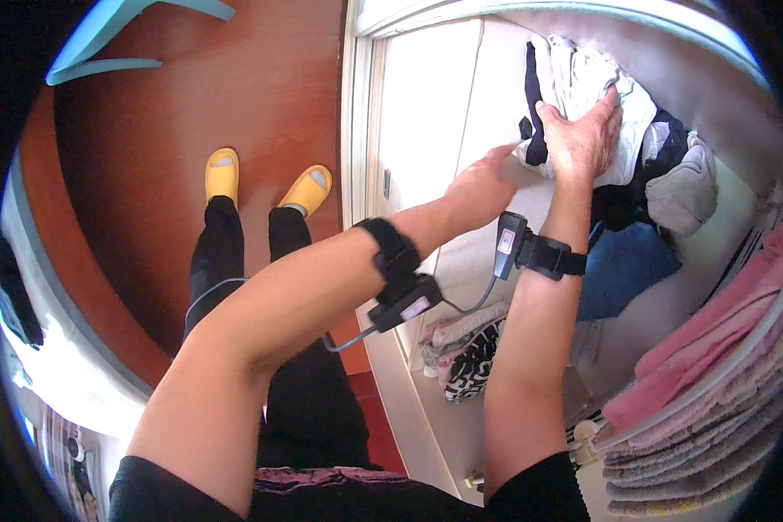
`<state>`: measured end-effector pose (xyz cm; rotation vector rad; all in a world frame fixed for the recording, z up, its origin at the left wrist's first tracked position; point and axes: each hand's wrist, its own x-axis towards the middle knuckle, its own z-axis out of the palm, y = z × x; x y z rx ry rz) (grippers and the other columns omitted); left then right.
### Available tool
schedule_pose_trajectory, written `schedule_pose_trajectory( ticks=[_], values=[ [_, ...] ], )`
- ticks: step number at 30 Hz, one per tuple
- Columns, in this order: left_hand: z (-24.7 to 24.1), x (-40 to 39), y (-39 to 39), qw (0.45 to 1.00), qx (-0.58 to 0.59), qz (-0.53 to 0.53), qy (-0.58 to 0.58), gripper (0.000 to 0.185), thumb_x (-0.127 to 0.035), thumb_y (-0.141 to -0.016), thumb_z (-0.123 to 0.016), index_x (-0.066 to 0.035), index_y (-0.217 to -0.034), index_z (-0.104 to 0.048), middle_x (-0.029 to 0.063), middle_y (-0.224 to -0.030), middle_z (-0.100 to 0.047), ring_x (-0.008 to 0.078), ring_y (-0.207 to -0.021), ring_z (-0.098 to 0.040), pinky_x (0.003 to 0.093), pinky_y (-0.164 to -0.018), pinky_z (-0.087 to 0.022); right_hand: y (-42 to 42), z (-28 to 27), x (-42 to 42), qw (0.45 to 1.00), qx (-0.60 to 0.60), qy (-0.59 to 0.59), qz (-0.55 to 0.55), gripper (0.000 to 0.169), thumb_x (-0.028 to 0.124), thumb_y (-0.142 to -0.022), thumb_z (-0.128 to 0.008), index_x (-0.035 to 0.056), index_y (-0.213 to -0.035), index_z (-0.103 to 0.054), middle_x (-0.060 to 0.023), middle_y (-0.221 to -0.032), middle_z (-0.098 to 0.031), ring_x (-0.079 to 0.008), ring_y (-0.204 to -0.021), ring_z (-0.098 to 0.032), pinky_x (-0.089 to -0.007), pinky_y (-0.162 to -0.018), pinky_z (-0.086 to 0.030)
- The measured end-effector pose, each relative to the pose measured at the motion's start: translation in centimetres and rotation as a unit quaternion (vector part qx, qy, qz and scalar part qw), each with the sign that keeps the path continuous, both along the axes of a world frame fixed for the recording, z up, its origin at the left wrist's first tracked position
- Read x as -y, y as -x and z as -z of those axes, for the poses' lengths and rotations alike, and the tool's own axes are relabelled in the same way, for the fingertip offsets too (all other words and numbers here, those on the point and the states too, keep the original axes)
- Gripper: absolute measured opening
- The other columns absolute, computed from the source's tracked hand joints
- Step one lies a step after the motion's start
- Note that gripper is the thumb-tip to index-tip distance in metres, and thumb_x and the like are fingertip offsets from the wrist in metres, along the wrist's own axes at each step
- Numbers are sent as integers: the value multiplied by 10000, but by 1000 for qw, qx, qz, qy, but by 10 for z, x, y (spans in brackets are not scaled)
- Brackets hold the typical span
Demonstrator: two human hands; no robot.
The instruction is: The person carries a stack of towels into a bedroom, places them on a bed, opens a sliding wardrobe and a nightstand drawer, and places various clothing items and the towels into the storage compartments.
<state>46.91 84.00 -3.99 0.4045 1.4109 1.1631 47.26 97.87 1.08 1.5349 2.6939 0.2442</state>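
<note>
At the upper right lies a heap of clothes, with a white garment (pixel 634 124) on top and a narrow black piece (pixel 532 78) along its left side. My right hand (pixel 581 140) rests on the white garment with fingers and thumb spread. Just left of the heap is my left hand (pixel 486 183), near a small white edge of cloth; its fingertips are blurred, and whether they grip anything cannot be told. Grey balled cloth (pixel 682 189), black cloth and a dark blue folded garment (pixel 626 267) lie on the heap's near right side.
Folded patterned clothes (pixel 473 355) sit on the shelf below my arms. Pink and grey garments (pixel 705 346) hang at the right. A white cabinet door panel (pixel 424 117) stands left of the heap. Cables run from the black wrist straps. A light blue chair leg (pixel 111 68) is at the upper left.
</note>
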Motion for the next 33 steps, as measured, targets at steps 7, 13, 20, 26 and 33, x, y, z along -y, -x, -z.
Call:
schedule_pose_trajectory(
  ticks=[7, 13, 20, 26, 33],
  values=[
    [-21, 122, 39, 982, 59, 177, 11, 487, -228, -841, -542, -55, -1286, -446, 179, -1036, -610, 305, -979, -583, 381, -849, -450, -11, -6, -2, 999, -31, 38, -20, 976, 424, -655, -749, 44, -1397, -242, -270, -1402, -291, -378, -1327, -257, -430, -1102, -197],
    [-14, 259, 126, 972, 1, 195, 133, 413, -242, -861, -557, -77, -1236, -499, 92, -907, -608, 198, -839, -588, 310, -779, -468, -35, -1, 59, 995, -87, 24, -36, 778, 307, -739, -690, -21, -1347, -332, -288, -1394, -296, -384, -1325, -265, -466, -1086, -221],
    [-29, 367, 222, 953, -177, 108, 220, 397, -173, -862, -566, -53, -1235, -506, 50, -891, -576, 137, -810, -534, 281, -759, -460, 21, -20, 271, 830, -102, 547, 42, 568, 229, -846, -606, 2, -1323, -398, -204, -1312, -465, -292, -1234, -442, -353, -1034, -343],
    [-57, 378, 236, 965, -174, 27, 193, 360, -159, -855, -573, -41, -1193, -538, 43, -848, -589, 129, -733, -536, 266, -696, -468, 31, -34, 401, 778, -64, 616, -102, 492, 256, -850, -570, 21, -1263, -440, -213, -1180, -548, -349, -1084, -535, -415, -910, -445],
    [-64, 434, 192, 937, -300, 30, 176, 313, -265, -822, -574, -89, -1079, -597, 188, -922, -639, 349, -888, -620, 426, -769, -500, 33, -56, 446, 732, -84, 673, -70, 450, 234, -841, -579, 37, -1236, -493, -193, -1151, -582, -304, -1065, -572, -386, -915, -448]
  ],
)
